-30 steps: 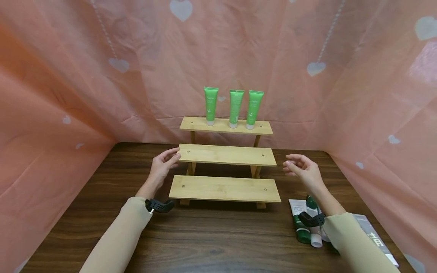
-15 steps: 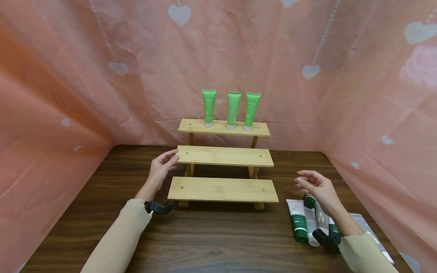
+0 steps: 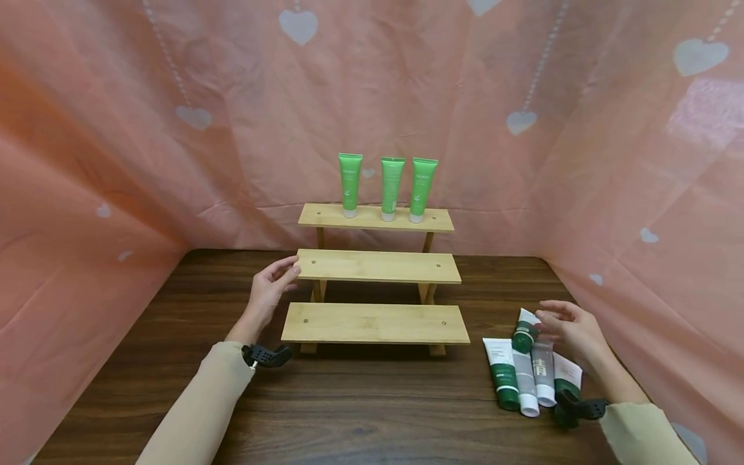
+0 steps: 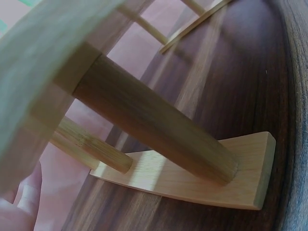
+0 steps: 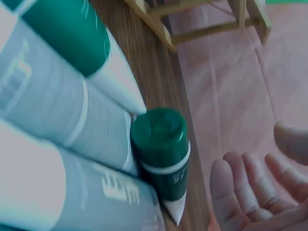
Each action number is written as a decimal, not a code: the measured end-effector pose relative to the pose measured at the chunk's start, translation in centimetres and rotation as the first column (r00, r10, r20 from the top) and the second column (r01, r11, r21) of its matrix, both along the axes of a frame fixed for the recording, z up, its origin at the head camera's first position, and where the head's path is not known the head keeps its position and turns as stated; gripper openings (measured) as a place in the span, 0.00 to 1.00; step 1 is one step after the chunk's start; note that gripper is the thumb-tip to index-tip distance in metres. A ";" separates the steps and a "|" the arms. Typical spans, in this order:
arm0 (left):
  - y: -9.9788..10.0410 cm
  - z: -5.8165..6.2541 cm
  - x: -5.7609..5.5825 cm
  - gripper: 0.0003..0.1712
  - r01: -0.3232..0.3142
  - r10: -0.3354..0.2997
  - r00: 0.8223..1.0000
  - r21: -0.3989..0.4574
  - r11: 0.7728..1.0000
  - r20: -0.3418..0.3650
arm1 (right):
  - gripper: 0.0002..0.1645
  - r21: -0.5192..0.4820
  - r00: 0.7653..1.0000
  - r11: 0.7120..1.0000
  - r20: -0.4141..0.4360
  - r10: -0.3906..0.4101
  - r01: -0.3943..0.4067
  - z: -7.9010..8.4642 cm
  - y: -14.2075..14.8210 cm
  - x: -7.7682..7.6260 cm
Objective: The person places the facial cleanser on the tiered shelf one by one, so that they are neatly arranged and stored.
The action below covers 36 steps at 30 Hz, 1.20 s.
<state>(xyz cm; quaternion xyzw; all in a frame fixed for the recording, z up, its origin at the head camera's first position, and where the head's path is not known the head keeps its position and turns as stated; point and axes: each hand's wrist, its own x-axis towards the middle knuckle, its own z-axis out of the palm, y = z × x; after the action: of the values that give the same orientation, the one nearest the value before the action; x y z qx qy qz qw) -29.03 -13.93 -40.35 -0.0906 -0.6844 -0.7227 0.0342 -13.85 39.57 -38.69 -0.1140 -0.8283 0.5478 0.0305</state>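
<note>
A three-tier wooden display stand (image 3: 372, 266) is on the dark table. My left hand (image 3: 266, 292) pinches the left end of its middle shelf, thumb on top; the left wrist view shows its fingers (image 4: 30, 197) beside the board. My right hand (image 3: 572, 329) holds nothing, its fingers loosely bent beside a small white-and-green tube (image 3: 524, 332) with a green cap. In the right wrist view, that hand (image 5: 260, 192) is apart from the small tube (image 5: 166, 159). Below it lie a white-and-green tube (image 3: 501, 371), two grey tubes (image 3: 526, 381) and another white-and-green tube (image 3: 566, 371).
Three green tubes (image 3: 391, 184) stand upside down on their white caps along the top shelf (image 3: 325, 215). Pink cloth (image 3: 244, 129) with white hearts encloses the back and sides of the table (image 3: 372, 413).
My right hand has moved right and down, from beside the middle shelf to the small tube, uncovering more of the pile. The left hand stays at the shelf end; the view has shifted slightly.
</note>
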 end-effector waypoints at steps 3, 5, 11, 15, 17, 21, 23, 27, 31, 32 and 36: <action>-0.2 -0.6 -0.5 0.26 -0.001 0.001 1.000 0.009 1.000 0.003 | 0.43 -0.110 0.995 0.994 0.103 -0.011 0.022 -0.1 0.8 -0.1; -0.3 -1.1 -0.9 0.26 -0.003 0.003 1.000 0.014 1.000 0.005 | 0.43 -0.216 0.988 0.975 0.155 -0.015 0.049 -0.2 1.3 -0.2; -0.3 -1.8 -1.4 0.28 -0.024 0.024 1.000 0.013 1.000 -0.008 | 0.16 -0.483 0.975 0.872 0.220 0.030 0.083 -0.5 2.6 -0.4; -0.2 -1.8 -1.4 0.29 -0.032 0.032 0.999 0.009 0.999 -0.018 | 0.11 -0.597 0.962 0.795 0.264 0.063 0.112 -0.7 3.2 -0.6; -0.2 -1.8 -1.3 0.29 -0.034 0.034 0.999 0.005 0.999 -0.018 | 0.27 -0.623 0.957 0.772 0.282 0.072 0.125 -0.8 3.2 -0.7; -0.2 -1.8 -1.3 0.29 -0.032 0.032 0.999 0.008 0.999 -0.008 | 0.53 -0.621 0.948 0.771 0.308 0.075 0.140 -0.9 3.1 -1.1; -0.2 -1.7 -1.3 0.28 -0.026 0.026 1.000 0.014 1.000 -0.002 | 0.53 -0.615 0.945 0.777 0.317 0.083 0.138 -1.1 3.1 -1.3; -0.2 -1.5 -1.2 0.27 -0.005 0.005 1.000 0.027 1.000 0.004 | 0.45 -0.582 0.942 0.805 0.321 0.095 0.116 -1.2 2.8 -1.5; -0.1 -0.6 -0.4 0.27 0.007 -0.007 1.000 0.020 1.000 -0.001 | 0.35 -0.553 0.948 0.829 0.302 0.103 0.086 -1.2 2.7 -1.8; -0.1 -0.3 -0.2 0.27 0.009 -0.009 1.000 0.019 1.000 0.000 | 0.33 -0.543 0.950 0.836 0.299 0.095 0.087 -1.2 2.7 -1.9; 0.1 0.3 0.5 0.26 0.007 -0.007 1.000 0.024 1.000 0.004 | 0.25 -0.467 0.956 0.882 0.280 0.083 0.060 -1.3 2.7 -2.2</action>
<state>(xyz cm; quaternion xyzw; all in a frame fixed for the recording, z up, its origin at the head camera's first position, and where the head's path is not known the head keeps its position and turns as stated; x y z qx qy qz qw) -28.54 -13.83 -40.03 -0.0910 -0.6752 -0.7313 0.0316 -16.01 42.29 -39.99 -0.1926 -0.6662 0.7097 -0.1238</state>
